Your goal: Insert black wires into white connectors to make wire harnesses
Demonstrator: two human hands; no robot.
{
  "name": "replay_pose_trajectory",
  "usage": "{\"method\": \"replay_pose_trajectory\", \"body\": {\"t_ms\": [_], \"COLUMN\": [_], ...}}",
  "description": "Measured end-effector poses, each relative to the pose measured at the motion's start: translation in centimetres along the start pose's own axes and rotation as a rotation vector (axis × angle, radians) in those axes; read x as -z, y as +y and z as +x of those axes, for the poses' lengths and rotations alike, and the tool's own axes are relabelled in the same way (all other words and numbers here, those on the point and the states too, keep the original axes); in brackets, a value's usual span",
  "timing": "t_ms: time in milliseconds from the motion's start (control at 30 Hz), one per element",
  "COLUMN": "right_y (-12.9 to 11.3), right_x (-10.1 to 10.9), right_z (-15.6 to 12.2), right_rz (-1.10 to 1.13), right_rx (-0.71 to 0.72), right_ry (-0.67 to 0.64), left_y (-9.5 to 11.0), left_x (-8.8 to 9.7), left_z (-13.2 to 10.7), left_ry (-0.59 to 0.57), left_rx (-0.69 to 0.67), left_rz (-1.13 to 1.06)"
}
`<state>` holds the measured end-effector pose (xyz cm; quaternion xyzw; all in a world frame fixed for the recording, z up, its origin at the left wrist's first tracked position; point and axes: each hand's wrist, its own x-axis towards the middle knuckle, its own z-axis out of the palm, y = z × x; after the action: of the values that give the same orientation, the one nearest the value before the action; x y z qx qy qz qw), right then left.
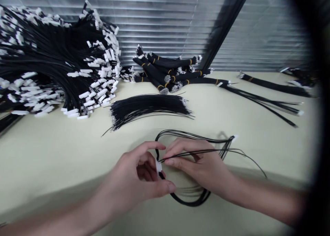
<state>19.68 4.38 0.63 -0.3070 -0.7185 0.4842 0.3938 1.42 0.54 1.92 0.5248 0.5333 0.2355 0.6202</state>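
Note:
My left hand [144,174] is curled round a small white connector housing [158,167], keeping it upright between fingers and thumb. Black wires leave the housing at its top and bottom and loop to the right. My right hand [198,160] pinches a few thin black wires [190,153] between thumb and forefinger, their near ends right at the housing's face. Whether those ends sit inside it I cannot tell. The looped wires meet a second white connector [234,137] beyond my right hand.
A loose row of black wires [152,109] with metal terminals lies ahead of my hands. Behind it are banded wire bundles [167,69]. At the left rises a big heap of black cables with white connectors [59,57]. More wires [268,103] lie at the right, before window blinds [160,19].

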Motion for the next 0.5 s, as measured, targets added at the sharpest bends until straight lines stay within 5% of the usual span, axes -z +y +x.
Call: {"method": "replay_pose_trajectory", "body": {"t_ms": [500], "right_y": [0.45], "right_x": [-0.17], "right_z": [-0.17], "right_rz": [-0.392], "right_rx": [0.190], "right_ry": [-0.025], "left_y": [-0.13], "left_x": [-0.05], "left_z": [0.12], "left_ry": [0.007], "left_rx": [-0.014], "left_rz": [0.002]}}
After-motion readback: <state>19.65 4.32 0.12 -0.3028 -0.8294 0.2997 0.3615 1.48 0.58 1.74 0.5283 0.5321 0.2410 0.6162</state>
